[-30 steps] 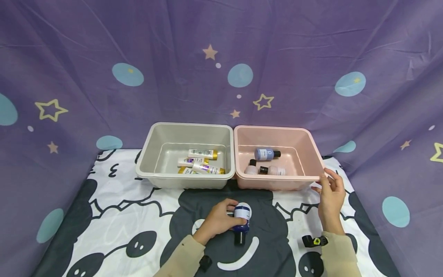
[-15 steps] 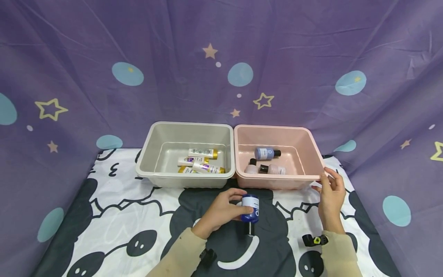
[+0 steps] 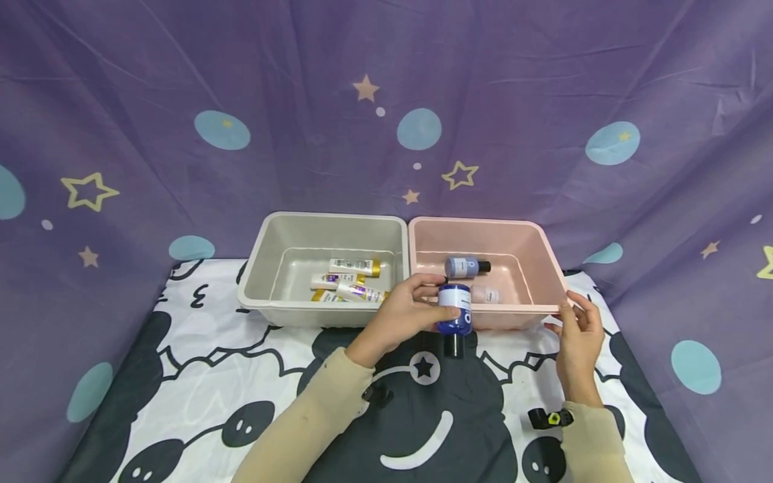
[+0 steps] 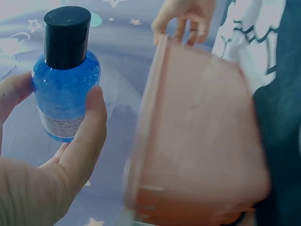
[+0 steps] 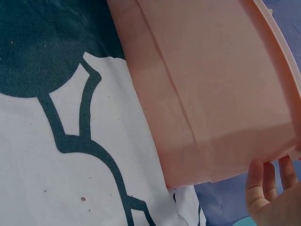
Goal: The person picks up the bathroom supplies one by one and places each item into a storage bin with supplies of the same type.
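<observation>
My left hand (image 3: 404,315) pinches a blue bottle (image 3: 455,310) with a black cap and white label, cap pointing down toward me. In the head view the bottle overlaps the front rim of the pink bin (image 3: 501,310). The left wrist view shows thumb and fingers on either side of the translucent blue bottle (image 4: 66,89). My right hand (image 3: 578,342) holds the pink bin's front right corner, fingertips at the rim. Inside that bin lie a lavender-blue bottle (image 3: 464,267) and a pale pink bottle (image 3: 485,295); the left hand and blue bottle hide part of its contents.
A grey-beige bin (image 3: 326,314) stands against the pink bin's left side, with several white tubes with gold caps (image 3: 354,267) in it. A black-and-white patterned cloth (image 3: 241,376) covers the table. Behind the bins hangs a purple curtain (image 3: 302,134) with stars.
My left hand has lifted the blue bottle from the cloth and carried it forward and right to the pink bin's front rim. My right hand has stayed at the bin's corner.
</observation>
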Demonstrator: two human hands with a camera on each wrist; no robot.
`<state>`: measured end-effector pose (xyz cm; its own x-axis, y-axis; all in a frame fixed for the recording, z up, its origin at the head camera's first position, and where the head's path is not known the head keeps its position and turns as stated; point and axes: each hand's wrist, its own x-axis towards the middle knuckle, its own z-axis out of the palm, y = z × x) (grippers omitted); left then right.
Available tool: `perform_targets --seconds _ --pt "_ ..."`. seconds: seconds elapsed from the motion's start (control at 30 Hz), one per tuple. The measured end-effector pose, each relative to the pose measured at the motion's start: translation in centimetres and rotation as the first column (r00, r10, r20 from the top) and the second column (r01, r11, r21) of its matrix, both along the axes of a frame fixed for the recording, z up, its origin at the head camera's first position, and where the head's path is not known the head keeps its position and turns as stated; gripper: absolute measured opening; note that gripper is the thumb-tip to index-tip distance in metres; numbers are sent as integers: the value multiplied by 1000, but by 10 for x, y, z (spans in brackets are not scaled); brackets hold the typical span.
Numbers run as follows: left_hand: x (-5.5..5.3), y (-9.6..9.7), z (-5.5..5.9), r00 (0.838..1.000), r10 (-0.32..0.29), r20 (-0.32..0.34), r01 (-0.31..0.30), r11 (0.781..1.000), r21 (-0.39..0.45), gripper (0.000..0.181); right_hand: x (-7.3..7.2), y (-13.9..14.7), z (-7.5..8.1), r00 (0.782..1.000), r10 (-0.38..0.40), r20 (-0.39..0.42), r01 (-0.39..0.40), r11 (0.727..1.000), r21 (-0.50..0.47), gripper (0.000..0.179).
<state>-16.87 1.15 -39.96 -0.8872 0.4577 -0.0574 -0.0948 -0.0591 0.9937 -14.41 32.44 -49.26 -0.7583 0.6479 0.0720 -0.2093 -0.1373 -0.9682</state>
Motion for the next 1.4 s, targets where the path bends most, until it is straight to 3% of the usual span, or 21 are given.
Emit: perform_targets --seconds 0.2,0.4,0.57,0.73,0.9,1.03,1.17,1.3,1.4 --pt "-32 10 24 998 41 -55 -41 999 11 63 0 0 0 1000 -5 5 5 1000 5 30" --pt "-68 33 47 998 69 3 -69 998 9 64 0 0 -1 1000 -8 5 8 1000 6 29" --pt "-101 57 54 995 92 50 -90 995 -44 61 -1 1 -2 1000 -14 3 14 1000 13 28" --pt "-129 77 47 995 95 13 -92 985 -143 63 -2 2 -2 1000 -10 -11 10 1000 3 28" --pt "-145 90 30 990 132 50 -121 978 -171 62 -4 2 -2 1000 -3 -28 3 1000 -7 29" --pt "-149 90 16 984 127 127 -109 985 -136 62 -3 0 -3 999 9 -37 -9 1000 -2 29" --pt "-151 88 8 981 103 163 -81 988 -134 60 -3 -2 -3 999 10 -33 -10 1000 8 29" --pt "-152 86 4 987 103 124 -74 973 -217 61 -4 -2 -2 1000 8 -28 -8 1000 13 29" --pt "-153 84 1 988 108 114 -68 950 -304 60 -4 -2 -2 1000 7 -24 -7 1000 13 28"
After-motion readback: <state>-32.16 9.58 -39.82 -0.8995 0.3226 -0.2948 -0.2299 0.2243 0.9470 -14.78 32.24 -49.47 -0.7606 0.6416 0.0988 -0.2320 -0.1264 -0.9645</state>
